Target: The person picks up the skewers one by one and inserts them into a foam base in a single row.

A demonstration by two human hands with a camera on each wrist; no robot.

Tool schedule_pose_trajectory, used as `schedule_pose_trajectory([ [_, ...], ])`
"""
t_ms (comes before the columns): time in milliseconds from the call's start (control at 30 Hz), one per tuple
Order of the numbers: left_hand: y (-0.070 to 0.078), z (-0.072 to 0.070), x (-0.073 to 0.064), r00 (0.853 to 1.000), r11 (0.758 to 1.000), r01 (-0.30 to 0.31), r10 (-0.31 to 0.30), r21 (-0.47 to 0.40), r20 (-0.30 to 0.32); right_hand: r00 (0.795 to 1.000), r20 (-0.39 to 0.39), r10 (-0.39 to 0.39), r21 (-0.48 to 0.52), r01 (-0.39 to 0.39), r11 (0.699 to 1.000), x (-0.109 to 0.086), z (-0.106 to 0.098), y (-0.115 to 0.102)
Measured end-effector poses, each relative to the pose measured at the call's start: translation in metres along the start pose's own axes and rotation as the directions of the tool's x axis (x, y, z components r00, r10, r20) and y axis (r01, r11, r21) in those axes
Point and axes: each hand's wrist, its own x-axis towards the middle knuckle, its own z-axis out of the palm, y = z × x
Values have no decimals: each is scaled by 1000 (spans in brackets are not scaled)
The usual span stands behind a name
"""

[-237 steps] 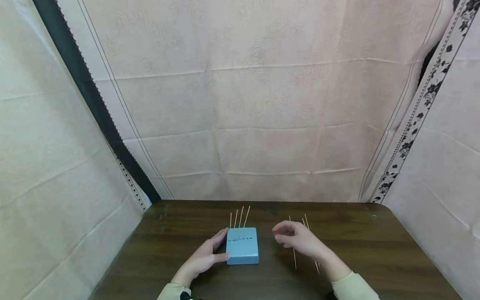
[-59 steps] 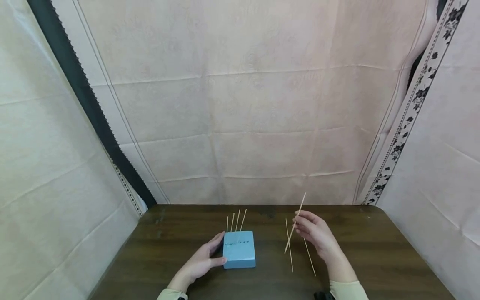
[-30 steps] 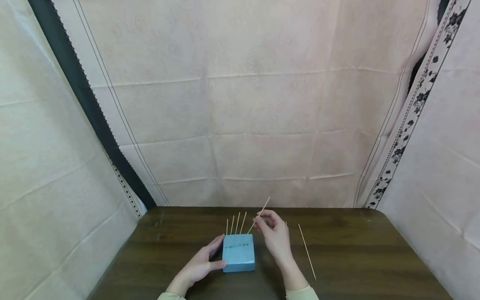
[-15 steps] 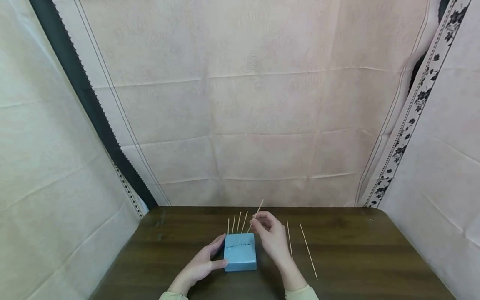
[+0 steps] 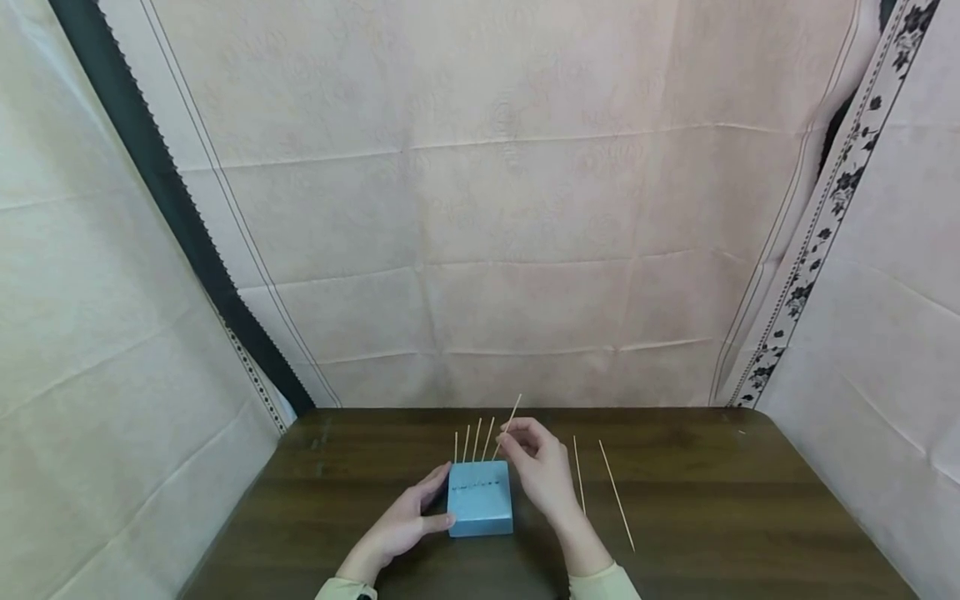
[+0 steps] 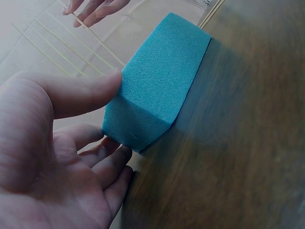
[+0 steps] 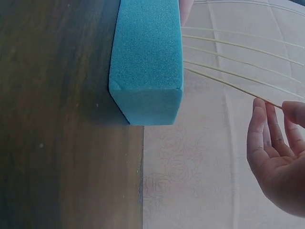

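A light-blue foam block [image 5: 480, 498] stands on the wooden table, with a row of thin wooden skewers [image 5: 474, 440] rising from its top. My left hand [image 5: 405, 523] holds the block at its left side; in the left wrist view the thumb lies at an edge of the block [image 6: 155, 71] and the fingertips touch its end face. My right hand [image 5: 543, 471] pinches a skewer [image 5: 516, 407] at the right end of the row, between thumb and fingers. That skewer leans right, and its lower end meets the block, as the right wrist view also shows for this skewer [image 7: 221, 82].
Two loose skewers lie on the table to the right: one skewer [image 5: 578, 471] partly behind my right forearm, another skewer [image 5: 617, 496] farther right. Pale cloth [image 5: 525, 250] hangs behind the dark brown table [image 5: 735, 517] and along both sides.
My right hand has picked up a skewer from the right of the table and brought it left to the block. Lately the skewer has tilted slightly more upright. The left hand keeps its hold.
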Motion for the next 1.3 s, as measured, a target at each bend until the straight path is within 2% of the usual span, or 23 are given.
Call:
schedule_pose_trajectory([
  [667, 1, -2, -1, 1000, 1000, -18, 18, 2, 6, 1000, 21, -14, -10, 14, 1000, -2, 1, -3],
  [1300, -1, -1, -1, 1000, 1000, 0, 0, -1, -1, 999, 32, -6, -58, 8, 998, -2, 1, 0],
])
